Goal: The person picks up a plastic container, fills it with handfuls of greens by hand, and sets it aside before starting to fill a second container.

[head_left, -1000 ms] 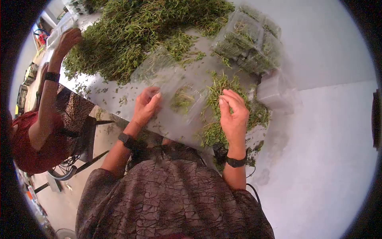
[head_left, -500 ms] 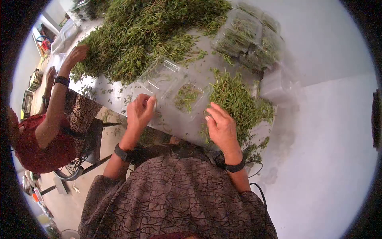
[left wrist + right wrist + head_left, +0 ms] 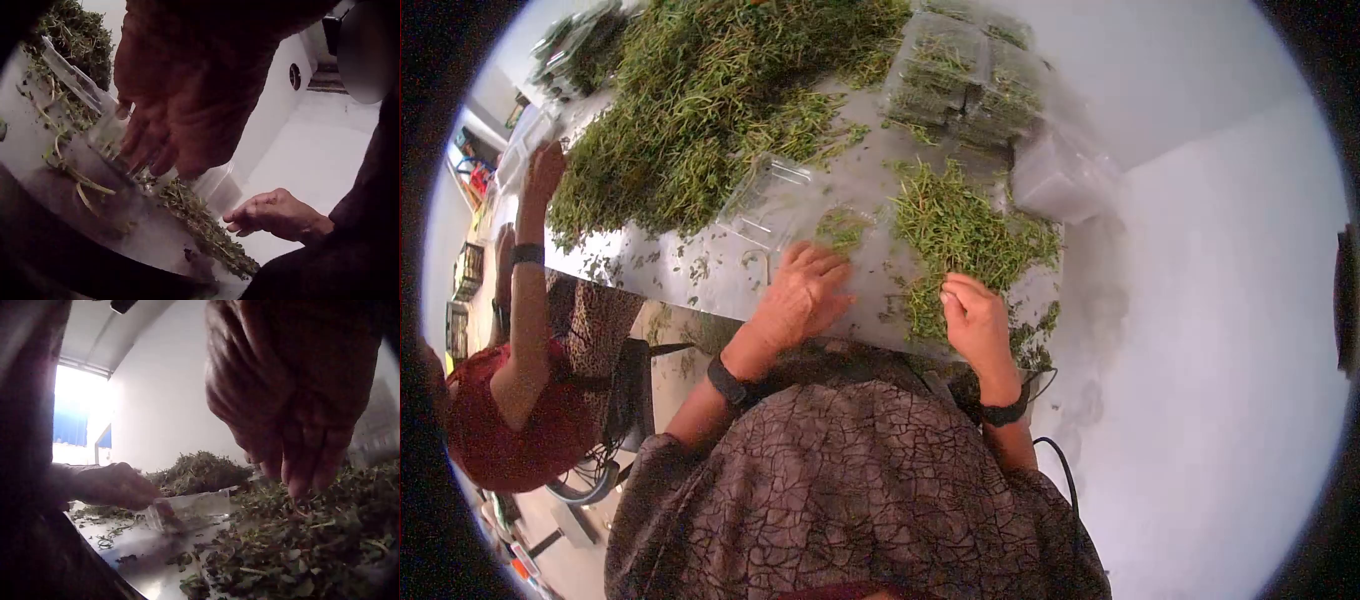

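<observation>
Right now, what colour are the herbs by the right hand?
The herbs are green; the head view shows it best.

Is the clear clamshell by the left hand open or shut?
Open: the clamshell lies spread flat on the table, lid hinged back, with a few herb sprigs in its tray.

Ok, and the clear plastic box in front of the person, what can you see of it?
The clear plastic box is a hinged clamshell, thin and see-through, lying open and flat on the table. One half lies beside the big herb heap; the other holds a few green sprigs. The left hand rests its fingers on the near edge.
</observation>
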A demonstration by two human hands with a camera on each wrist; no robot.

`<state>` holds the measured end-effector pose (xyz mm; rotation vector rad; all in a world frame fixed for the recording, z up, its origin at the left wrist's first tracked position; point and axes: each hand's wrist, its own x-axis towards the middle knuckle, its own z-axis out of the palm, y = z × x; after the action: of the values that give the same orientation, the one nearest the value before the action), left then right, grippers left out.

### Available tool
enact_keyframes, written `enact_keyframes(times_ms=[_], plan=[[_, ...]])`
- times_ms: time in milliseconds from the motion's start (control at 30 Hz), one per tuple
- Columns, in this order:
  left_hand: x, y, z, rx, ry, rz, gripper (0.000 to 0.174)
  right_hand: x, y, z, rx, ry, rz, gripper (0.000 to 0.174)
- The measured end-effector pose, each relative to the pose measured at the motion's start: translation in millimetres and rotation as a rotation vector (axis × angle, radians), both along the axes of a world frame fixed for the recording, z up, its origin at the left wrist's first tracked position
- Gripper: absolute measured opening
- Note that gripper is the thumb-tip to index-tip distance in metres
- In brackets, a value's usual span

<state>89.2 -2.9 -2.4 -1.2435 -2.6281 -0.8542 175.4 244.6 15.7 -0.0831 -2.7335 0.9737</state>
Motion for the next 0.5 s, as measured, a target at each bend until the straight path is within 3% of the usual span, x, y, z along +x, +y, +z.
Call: enact_keyframes(times_ms=[167, 500], plan=[[-7.7, -8.1, -3.2, -0.122, -0.042, -0.056, 0.034, 16.8, 3.6, -0.5, 0.034, 0.034, -0.02, 0.015], [-6.4, -2.4, 28.0, 0.027, 0.101, 0.061, 0.022, 11.0, 14.6, -1.3, 0.111, 0.034, -0.024, 0.014]])
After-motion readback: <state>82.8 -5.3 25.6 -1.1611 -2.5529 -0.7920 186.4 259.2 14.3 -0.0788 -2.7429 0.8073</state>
